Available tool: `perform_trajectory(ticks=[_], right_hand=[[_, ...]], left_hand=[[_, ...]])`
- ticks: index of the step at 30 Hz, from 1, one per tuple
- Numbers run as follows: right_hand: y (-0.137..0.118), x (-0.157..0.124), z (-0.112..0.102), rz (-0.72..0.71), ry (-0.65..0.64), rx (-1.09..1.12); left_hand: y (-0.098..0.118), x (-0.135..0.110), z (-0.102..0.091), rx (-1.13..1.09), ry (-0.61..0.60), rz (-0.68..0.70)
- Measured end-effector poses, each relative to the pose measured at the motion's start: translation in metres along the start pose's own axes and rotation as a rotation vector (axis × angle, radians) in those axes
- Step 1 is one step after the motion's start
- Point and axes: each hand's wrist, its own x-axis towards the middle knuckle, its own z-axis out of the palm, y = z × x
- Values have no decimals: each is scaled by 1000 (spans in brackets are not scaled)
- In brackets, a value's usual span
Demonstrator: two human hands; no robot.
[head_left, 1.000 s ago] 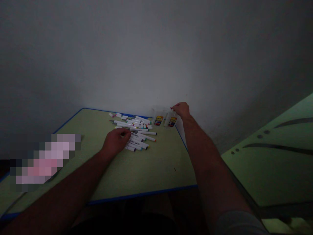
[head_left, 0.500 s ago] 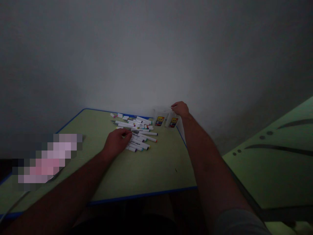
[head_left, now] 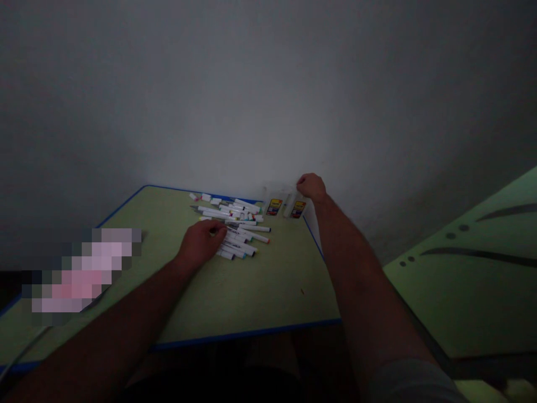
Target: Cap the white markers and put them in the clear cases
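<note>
Several white markers [head_left: 235, 224] with coloured caps lie heaped near the far edge of a pale green table [head_left: 235, 291] with a blue rim. My left hand [head_left: 201, 242] rests on the near left side of the heap, fingers curled over a marker. My right hand [head_left: 311, 187] is closed at the top of a clear plastic container [head_left: 297, 205] with a yellow label, standing at the table's far right corner. A second clear labelled container [head_left: 273, 202] stands just left of it. The scene is dim.
A grey wall rises right behind the table. A second pale green tabletop [head_left: 474, 280] with dark curved marks sits to the right across a dark gap. A blurred pinkish patch [head_left: 84, 274] lies at the table's left.
My right hand has come down from above the right container onto its top; the red marker tip it held no longer shows. My left hand has stayed on the markers.
</note>
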Motion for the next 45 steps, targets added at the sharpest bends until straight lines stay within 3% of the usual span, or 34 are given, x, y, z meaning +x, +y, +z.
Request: perform_trajectory(ticks=[18, 27, 31, 36, 45], right_hand=[[0, 1, 0, 39, 14, 91], [2, -7, -5, 56, 120, 170], [-7, -26, -8, 74, 278, 257], [-23, -62, 2, 14, 336, 432], [-52, -133, 41, -22, 64, 658]], left_hand=[[2, 0, -2, -3, -15, -19], [1, 1, 0, 1, -17, 4], [2, 0, -1, 4, -12, -12], [2, 1, -3, -19, 6, -18], [2, 2, -9, -37, 72, -44]])
